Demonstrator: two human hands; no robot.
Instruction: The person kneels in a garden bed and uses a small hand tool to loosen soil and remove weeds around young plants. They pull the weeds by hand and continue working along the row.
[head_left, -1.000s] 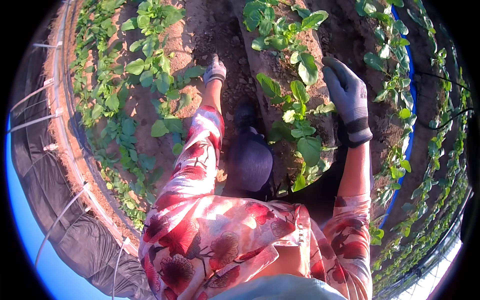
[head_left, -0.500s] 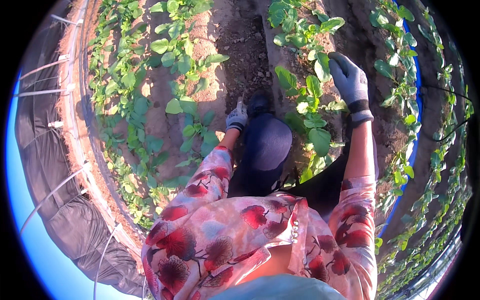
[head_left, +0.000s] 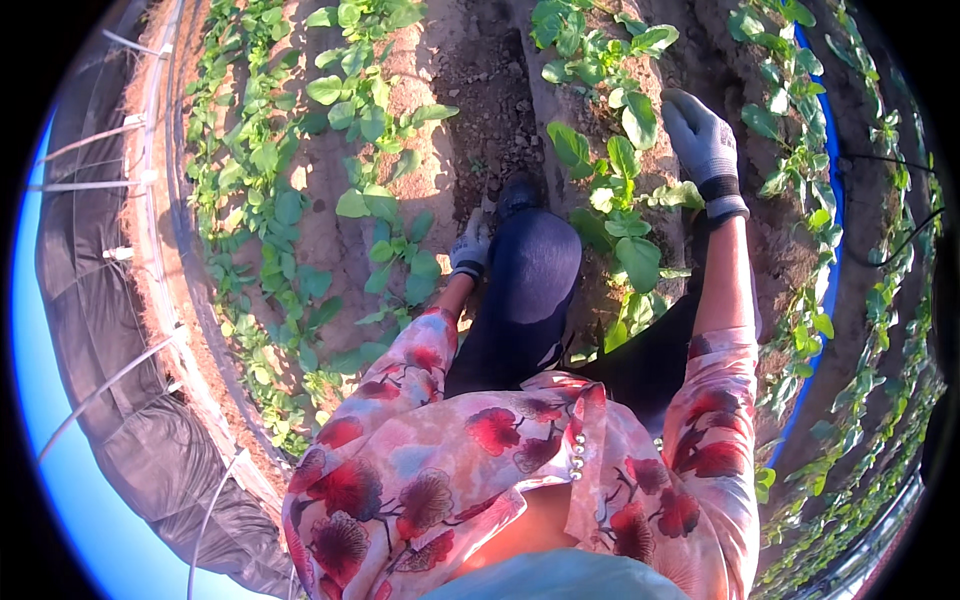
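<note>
Reaching w/ gloved right hand (head_left: pixel 703 140) over leafy seedling row (head_left: pixel 612 190), fingers loose, grasping nothing; gloved left hand (head_left: pixel 468 246) beside knee (head_left: pixel 530 255), grip unclear.

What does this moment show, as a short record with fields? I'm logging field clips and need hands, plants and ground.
setting: soil beds with rows of leafy green plants
left hand: gloved, low beside the knee, near the soil furrow
right hand: gloved, fingers spread, raised over the plants; contact unclear
holding: nothing visible in either hand
clothing: floral sleeves, dark trousers
left edge: dark netting on hoops
</note>
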